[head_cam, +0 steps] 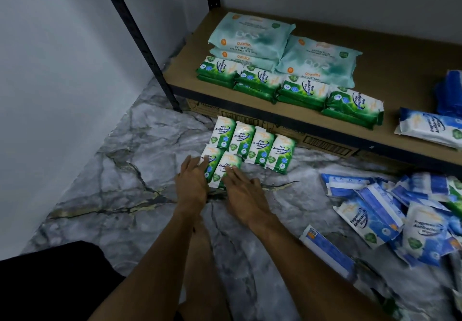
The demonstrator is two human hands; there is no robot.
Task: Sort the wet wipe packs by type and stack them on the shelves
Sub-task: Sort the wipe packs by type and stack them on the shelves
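Held both arms out low from close by: left hand (192,180) and right hand (241,191) flat, fingers straight, gripping nothing, just touching the front two of the green packs (261,145) on the floor (112,183). Best squeezed together from both sides and lifted flat as one. Counted six green packs there, four behind two. Counted four green piles (303,90) on the shelf (190,70), with at least three big pale packs (270,45) behind. Found the blue heap (390,215) on the right too jumbled to count.

Blue packs (375,218), apparently partly off-frame.
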